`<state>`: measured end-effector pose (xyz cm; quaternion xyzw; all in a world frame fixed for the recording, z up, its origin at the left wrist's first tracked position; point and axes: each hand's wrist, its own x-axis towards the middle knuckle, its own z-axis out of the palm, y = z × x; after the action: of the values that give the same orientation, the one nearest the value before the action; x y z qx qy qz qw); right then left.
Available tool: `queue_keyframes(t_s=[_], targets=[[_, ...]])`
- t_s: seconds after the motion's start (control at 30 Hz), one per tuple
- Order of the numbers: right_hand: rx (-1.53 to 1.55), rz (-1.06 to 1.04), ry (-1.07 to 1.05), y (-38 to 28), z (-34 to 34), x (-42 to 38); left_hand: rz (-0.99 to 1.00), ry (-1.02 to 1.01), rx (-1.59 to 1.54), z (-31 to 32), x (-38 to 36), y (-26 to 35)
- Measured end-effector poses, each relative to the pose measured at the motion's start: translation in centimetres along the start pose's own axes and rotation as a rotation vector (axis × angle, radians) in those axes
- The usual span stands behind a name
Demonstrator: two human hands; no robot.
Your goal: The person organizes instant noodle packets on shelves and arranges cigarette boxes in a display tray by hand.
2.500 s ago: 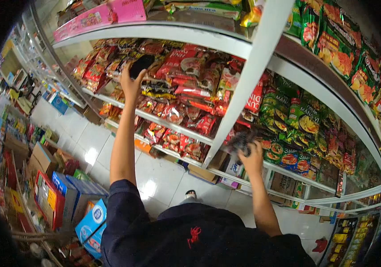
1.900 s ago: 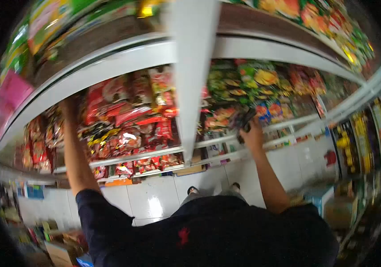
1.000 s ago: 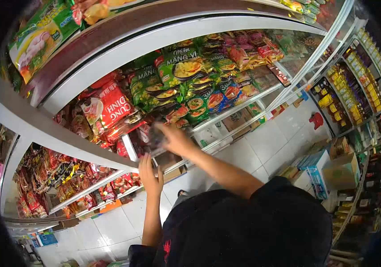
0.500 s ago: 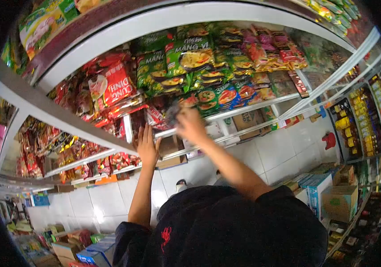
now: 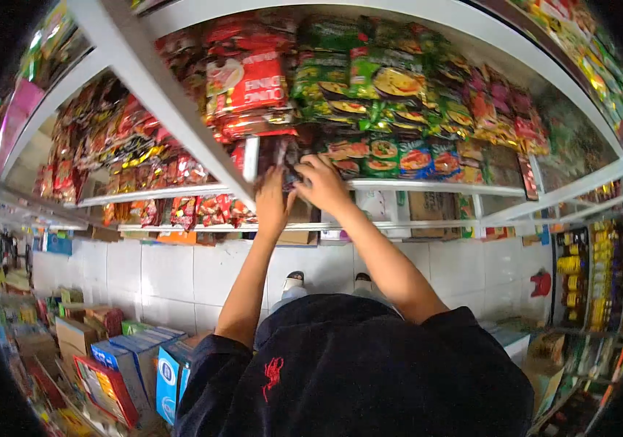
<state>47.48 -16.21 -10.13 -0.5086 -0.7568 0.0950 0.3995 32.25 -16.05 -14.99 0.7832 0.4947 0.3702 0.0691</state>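
Observation:
My right hand (image 5: 322, 183) is at the front rail of the shelf, its fingers curled on a dark, crumpled cloth (image 5: 291, 162) that is blurred and partly covered. Close beside it, my left hand (image 5: 272, 204) lies against the shelf front with its fingers stretched forward, nearly touching the cloth. Whether the left fingers press on the cloth is hard to see. Just behind the hands are red instant noodle packs (image 5: 247, 84). Green noodle packs (image 5: 391, 76) stand in stacks further right, with flatter green and blue packs (image 5: 415, 159) along the front.
A slanting white frame post (image 5: 173, 109) crosses the shelf left of my hands. Below runs a white lower rail (image 5: 399, 224) over the tiled floor (image 5: 173, 269). Cartons (image 5: 169, 375) stand behind me on the left, and bottles (image 5: 573, 269) fill a rack at the right.
My view has swung so the shelf sits straighter and further right. My hands have come closer together, the right one still with the dark cloth.

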Motion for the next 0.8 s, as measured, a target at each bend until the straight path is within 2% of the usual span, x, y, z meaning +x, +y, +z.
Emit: queue_keyframes(t_s=[0.07,0.13,0.2,0.27,0.3,0.4,0.47,0.53,0.57,0.6,0.63,0.67,0.7,0.73,0.8], targets=[[0.074,-0.002,-0.048,2.6,-1.4,0.0,0.076,-0.062,-0.154,-1.9,-1.0,-0.8],[-0.187,0.051,-0.008,6.0,-4.4,-0.5,0.035,0.013,-0.251,-4.0,-2.2,-0.6],[-0.252,0.119,-0.049,8.0,-6.6,-0.7,0.01,0.14,-0.218,-5.7,-3.6,-1.7],[-0.177,0.074,-0.132,6.6,-4.9,0.6,-0.074,0.357,-0.209,-6.6,-3.9,-3.5],[-0.143,0.026,-0.144,5.8,-3.0,1.7,-0.095,0.38,-0.239,-7.2,-3.7,-4.8],[-0.01,-0.163,-0.195,2.2,3.4,5.6,-0.126,0.288,-0.096,-9.4,-0.3,-5.9],[0.075,-0.272,-0.222,-0.2,7.7,7.9,0.01,0.161,-0.169,-9.8,2.4,-7.1],[0.45,-0.23,-0.291,0.0,12.2,9.3,0.145,-0.013,-0.177,-8.5,4.3,-9.1],[0.702,-0.022,-0.374,-2.5,9.6,9.7,0.134,-0.034,-0.295,-7.0,4.7,-10.7],[0.823,0.303,-0.506,-0.7,9.2,9.8,0.136,-0.04,-0.249,-7.9,5.4,-9.4],[1.206,0.434,-0.444,-0.6,8.0,9.5,0.175,-0.022,-0.106,-8.7,5.7,-8.3],[1.27,0.416,-0.355,-0.5,6.7,8.9,0.154,-0.014,-0.066,-7.8,5.8,-9.2],[1.193,0.449,-0.239,-0.2,5.3,8.2,0.204,0.002,0.099,-6.6,5.4,-10.3],[1.019,0.385,-0.2,1.9,4.7,7.4,0.224,0.078,0.148,-6.9,5.2,-10.2],[0.541,0.329,-0.176,3.7,3.1,5.8,0.166,0.025,0.11,-8.6,5.3,-10.0]])
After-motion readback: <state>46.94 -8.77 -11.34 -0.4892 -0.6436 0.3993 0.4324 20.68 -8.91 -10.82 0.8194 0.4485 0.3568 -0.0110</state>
